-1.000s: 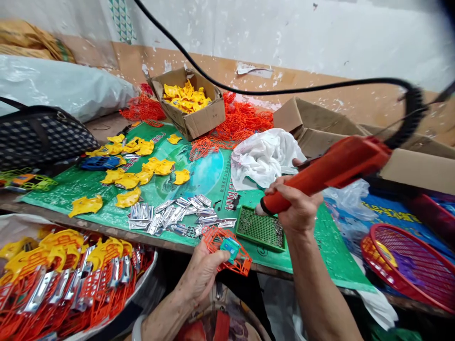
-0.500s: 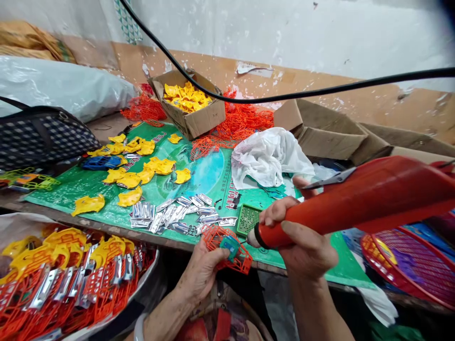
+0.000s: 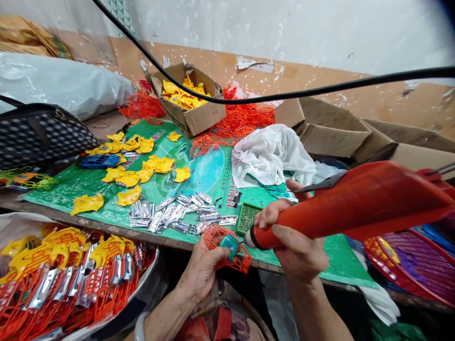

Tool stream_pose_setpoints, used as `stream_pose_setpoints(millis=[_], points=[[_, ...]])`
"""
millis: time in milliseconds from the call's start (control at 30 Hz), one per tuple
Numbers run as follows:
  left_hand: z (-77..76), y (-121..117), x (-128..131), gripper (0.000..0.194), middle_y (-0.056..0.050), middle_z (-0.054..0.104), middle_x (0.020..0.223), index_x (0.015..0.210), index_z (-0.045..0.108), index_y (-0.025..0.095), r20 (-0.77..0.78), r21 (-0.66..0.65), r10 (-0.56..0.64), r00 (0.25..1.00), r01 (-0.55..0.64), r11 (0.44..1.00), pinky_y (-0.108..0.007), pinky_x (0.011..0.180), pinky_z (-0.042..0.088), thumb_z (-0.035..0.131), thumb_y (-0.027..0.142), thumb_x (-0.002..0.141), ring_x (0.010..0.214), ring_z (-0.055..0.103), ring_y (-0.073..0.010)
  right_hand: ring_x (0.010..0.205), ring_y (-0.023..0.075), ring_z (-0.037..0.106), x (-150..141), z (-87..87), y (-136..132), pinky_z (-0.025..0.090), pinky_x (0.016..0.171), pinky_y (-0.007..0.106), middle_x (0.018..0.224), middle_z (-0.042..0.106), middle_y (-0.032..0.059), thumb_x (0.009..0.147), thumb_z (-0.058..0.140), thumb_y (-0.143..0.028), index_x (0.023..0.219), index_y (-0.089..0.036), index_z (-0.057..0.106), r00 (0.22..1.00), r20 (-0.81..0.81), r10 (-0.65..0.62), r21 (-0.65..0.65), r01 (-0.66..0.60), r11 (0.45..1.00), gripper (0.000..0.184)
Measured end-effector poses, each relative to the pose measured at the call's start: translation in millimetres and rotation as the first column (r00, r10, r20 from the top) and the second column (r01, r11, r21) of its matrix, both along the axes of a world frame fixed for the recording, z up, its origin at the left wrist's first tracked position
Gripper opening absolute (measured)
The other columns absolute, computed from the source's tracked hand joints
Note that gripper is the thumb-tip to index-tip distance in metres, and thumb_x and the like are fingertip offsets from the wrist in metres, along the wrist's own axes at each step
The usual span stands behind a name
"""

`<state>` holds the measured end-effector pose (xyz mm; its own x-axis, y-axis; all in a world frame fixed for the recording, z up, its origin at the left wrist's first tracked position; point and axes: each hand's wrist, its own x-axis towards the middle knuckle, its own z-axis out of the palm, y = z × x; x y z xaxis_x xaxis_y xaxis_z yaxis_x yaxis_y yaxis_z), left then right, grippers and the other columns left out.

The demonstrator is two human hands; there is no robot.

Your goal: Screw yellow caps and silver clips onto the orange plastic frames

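1. Gripping a red power driver [image 3: 355, 203], the right hand [image 3: 302, 255] curls closed around its front end.
2. The left hand [image 3: 202, 267] pinches an orange lattice frame [image 3: 243, 261] and teal block [image 3: 230, 246] at the green table's [image 3: 337, 263] near edge.
3. The driver's tip points left, beside the block; I can't tell whether they touch.
4. Silver plates [image 3: 174, 213] lie farther left.

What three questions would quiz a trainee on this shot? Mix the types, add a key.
1. Which hand grips the red power tool?

2. True or false: the left hand holds an orange frame together with a teal part.

3. What shows in the cardboard box at the back of the table, left of the white cloth?
a) metal strips
b) yellow pieces
c) red baskets

Key: 1. The right hand. 2. True. 3. b.
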<state>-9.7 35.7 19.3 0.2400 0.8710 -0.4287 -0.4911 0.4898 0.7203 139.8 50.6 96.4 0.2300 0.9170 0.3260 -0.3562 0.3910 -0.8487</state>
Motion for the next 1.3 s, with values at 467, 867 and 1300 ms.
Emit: stream_pose_setpoints(millis=[467,867,1300], points=[[4.5,-1.4,1.4,0.029,-0.003,0.07,0.08,0.087,0.065,0.015,0.018,-0.038,-0.02,1.0,0.021,0.999,-0.029,0.071,0.052,0.073,0.013,0.059,0.071,0.064,-0.017,0.062,0.0143,0.059,-0.1,-2.2,-3.7,0.051,0.064,0.034,0.071,0.062,-0.0057,0.072,0.068,-0.014,0.124,-0.031,0.049,1.0,0.022,0.001,-0.009,-0.001,1.0,0.058],[1.1,-2.8,0.7,0.029,-0.003,0.071,0.081,0.089,0.066,0.014,0.016,-0.055,-0.03,0.999,0.031,0.998,-0.03,0.071,0.054,0.072,0.013,0.061,0.071,0.064,-0.0168,0.063,0.0137,0.059,0.9,-4.9,-6.0,0.051,0.067,0.035,0.072,0.062,-0.0062,0.073,0.066,-0.013,0.13,-0.031,0.044,0.998,0.058,-0.011,-0.009,0.011,1.0,0.064],[-2.9,-1.5,-0.2,0.028,-0.004,0.071,0.081,0.089,0.066,0.014,0.025,-0.056,-0.041,0.999,0.042,0.998,-0.029,0.07,0.054,0.073,0.013,0.063,0.07,0.064,-0.0164,0.063,0.0143,0.059,1.2,-7.1,-8.7,0.051,0.069,0.036,0.073,0.062,-0.0058,0.073,0.066,-0.014,0.13,-0.03,0.044,0.997,0.079,-0.021,-0.033,0.024,0.999,0.063]])
